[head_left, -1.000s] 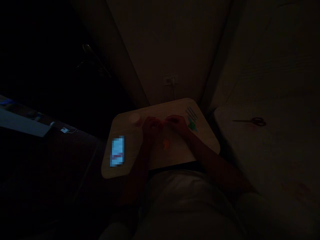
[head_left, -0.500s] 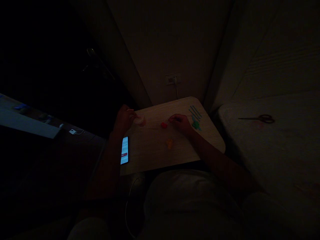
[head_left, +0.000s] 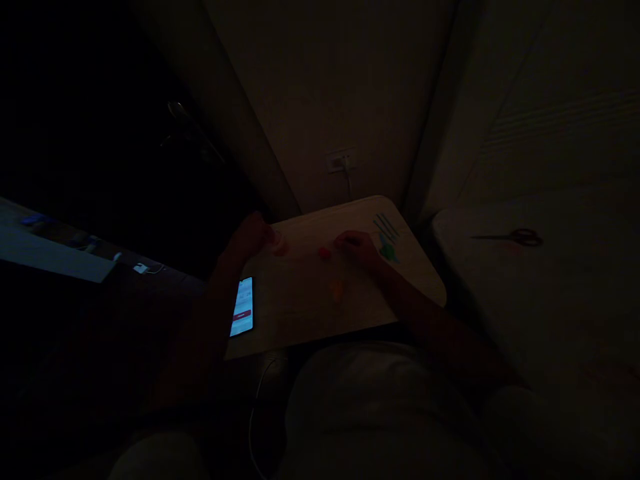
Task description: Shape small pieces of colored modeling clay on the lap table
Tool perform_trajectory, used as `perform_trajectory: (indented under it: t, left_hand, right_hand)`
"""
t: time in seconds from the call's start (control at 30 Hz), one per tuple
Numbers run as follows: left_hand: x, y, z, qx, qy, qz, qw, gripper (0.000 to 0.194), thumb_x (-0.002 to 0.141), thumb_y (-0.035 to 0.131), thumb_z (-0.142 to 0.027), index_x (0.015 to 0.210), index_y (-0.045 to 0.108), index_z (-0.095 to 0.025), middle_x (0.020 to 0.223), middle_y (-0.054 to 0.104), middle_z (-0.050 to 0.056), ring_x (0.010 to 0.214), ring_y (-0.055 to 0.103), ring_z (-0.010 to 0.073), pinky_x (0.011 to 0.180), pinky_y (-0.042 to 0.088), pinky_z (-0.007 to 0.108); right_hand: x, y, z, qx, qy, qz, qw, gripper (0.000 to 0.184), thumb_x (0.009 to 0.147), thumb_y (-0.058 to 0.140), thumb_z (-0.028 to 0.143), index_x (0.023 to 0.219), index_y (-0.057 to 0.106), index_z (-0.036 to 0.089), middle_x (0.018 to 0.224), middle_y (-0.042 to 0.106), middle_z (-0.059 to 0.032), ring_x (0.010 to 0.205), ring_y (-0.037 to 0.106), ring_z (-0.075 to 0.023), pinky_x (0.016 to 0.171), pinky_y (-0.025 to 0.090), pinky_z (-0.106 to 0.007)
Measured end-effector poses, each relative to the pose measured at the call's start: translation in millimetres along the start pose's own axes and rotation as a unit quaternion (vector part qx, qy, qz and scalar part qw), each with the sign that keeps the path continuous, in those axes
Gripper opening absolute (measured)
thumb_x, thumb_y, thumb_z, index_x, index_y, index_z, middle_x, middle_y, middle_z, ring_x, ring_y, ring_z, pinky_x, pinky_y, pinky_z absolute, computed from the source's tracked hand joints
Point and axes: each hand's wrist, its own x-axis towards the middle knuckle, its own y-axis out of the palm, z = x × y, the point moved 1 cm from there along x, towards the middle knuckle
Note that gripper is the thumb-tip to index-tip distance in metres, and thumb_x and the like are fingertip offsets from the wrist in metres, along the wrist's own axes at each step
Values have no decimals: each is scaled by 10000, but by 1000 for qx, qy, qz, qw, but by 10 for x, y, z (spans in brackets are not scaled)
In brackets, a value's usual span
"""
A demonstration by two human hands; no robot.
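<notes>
The scene is very dark and a little blurred. My left hand (head_left: 254, 233) is at the far left of a small wooden table (head_left: 293, 313), against a small pale, pinkish cup (head_left: 279, 245). Its fingers are smeared and dark, so their grip does not show. Farther right, my right hand (head_left: 359, 247) hovers low over the table with thumb and fingertips pinched together. Whatever is between them is too small to make out. Just left of those fingertips lies a small red lump (head_left: 325, 253). An orange lump (head_left: 337, 289) sits nearer my body.
A green lump on a bluish piece (head_left: 387, 250) and several thin blue-green strips (head_left: 385, 227) lie at the table's right. A lit phone (head_left: 243, 307) rests at the left edge. Scissors (head_left: 523, 237) lie on a pale surface at right. A plugged wall socket (head_left: 341, 160) is behind.
The view has shifted slightly. A pale strip seen by my left fingers before no longer shows, and that hand has turned a little. My right hand stays by the red lump.
</notes>
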Motion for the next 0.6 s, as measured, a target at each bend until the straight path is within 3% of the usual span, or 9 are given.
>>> perform_trajectory:
  t: [0.07,0.2,0.4,0.6]
  left_hand:
    - [51,-125,36,34,35,45,998,132,645,787,-120,618,675,-183,737,548,38,765,514,218,851,428,359]
    - [97,-282,53,56,56,52,996,70,748,733,-166,678,728,-165,723,544,40,835,509,216,974,413,420]
    - [81,-197,36,95,36,60,993,61,702,735,-242,699,761,-187,753,625,68,794,560,221,857,479,365]
    - [55,-224,-61,91,-45,132,986,239,772,623,-344,806,779,-166,824,743,88,779,641,239,744,499,338]
  right_hand:
    - [-4,-1,3,11,1,5,1000,215,734,726,414,739,703,201,813,736,-44,808,675,-203,795,523,-333]
    - [-4,-5,11,-5,-5,14,1000,224,754,706,425,729,692,203,812,729,-47,821,671,-203,812,517,-335]
    - [-2,-14,5,-20,-1,17,1000,233,756,706,426,721,686,196,781,715,-39,793,655,-199,781,509,-325]
    - [-5,-2,-11,-21,-1,26,999,230,776,695,427,751,690,198,810,724,-44,807,655,-203,776,505,-322]
